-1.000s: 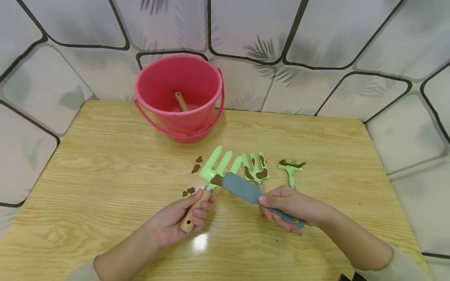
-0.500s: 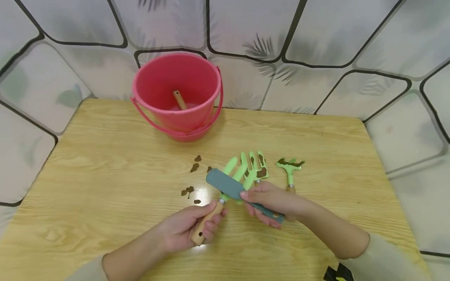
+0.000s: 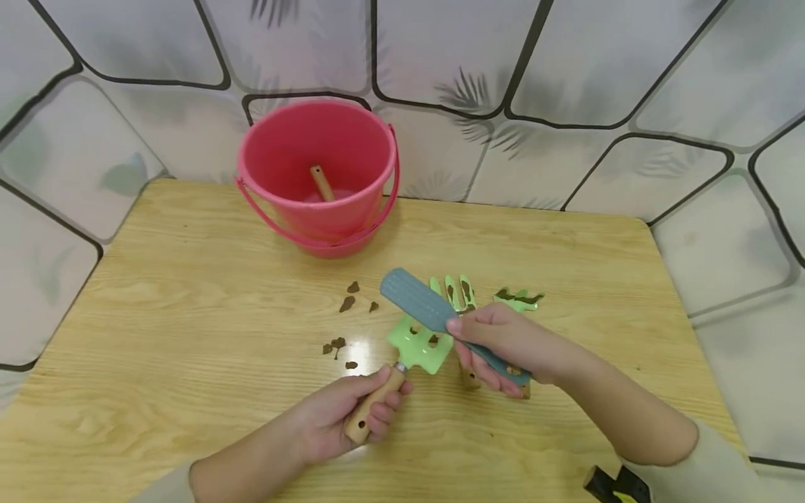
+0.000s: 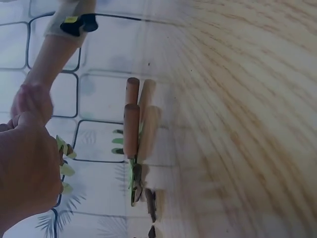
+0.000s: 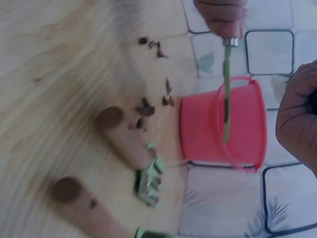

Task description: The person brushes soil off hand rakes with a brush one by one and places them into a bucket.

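Note:
My left hand [image 3: 355,416] grips the wooden handle [image 3: 376,405] of a green garden fork [image 3: 420,348], whose broad head has brown patches. My right hand [image 3: 503,342] holds a grey-blue brush [image 3: 411,297] with a long flat head and a hole in its handle. The brush head slants above the fork and overlaps its tines in the head view. In the right wrist view the fork [image 5: 227,94] appears edge-on below the left hand [image 5: 222,17]. Behind my right hand lie a smaller green fork [image 3: 464,293] and a small green rake [image 3: 518,300], both brown-stained and partly hidden.
A pink bucket [image 3: 314,220] stands at the back left, near the patterned wall [image 3: 434,154]. One wooden handle [image 3: 322,183] shows inside it. Several brown flakes [image 3: 347,304] are scattered on the wooden table [image 3: 220,314] left of the tools.
My left hand has moved slightly right with the fork, and its head has tilted. The brush swept left across the fork, then rose away from it. More brown flakes now lie on the table.

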Demonstrator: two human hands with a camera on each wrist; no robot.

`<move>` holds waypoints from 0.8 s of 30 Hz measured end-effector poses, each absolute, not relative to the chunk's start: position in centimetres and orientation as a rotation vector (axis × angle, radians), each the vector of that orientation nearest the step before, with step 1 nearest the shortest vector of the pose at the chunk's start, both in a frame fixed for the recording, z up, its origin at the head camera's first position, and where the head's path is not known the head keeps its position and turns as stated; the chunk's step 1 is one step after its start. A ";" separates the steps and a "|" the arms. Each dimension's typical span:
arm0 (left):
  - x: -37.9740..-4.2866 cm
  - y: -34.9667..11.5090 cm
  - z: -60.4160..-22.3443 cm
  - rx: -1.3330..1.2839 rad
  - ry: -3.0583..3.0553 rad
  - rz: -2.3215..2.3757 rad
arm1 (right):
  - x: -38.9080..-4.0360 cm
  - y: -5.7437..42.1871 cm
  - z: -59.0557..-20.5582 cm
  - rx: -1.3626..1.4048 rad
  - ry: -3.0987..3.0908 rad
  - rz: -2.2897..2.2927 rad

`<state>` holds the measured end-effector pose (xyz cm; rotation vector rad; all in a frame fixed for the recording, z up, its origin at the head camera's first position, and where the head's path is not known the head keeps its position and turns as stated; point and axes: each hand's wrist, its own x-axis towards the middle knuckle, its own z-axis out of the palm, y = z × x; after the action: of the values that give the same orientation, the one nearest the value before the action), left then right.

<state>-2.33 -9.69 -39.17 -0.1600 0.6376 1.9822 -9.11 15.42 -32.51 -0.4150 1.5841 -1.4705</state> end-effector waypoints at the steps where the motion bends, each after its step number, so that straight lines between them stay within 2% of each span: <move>1: -2.4 -9.8 -39.1 -0.159 0.629 1.984 | -8.9 16.1 -32.8 -0.422 1.569 -1.477; 13: -2.8 -12.3 -38.0 -0.097 0.598 2.047 | -5.8 22.9 -35.8 -0.464 1.318 -1.603; 24: -2.4 -12.1 -37.8 0.004 0.690 2.027 | -5.7 21.3 -36.2 -0.526 1.400 -1.522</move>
<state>-2.35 -12.07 -37.83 0.0037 0.6904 2.0267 -5.67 21.35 -36.15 -0.5264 1.4001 -1.5223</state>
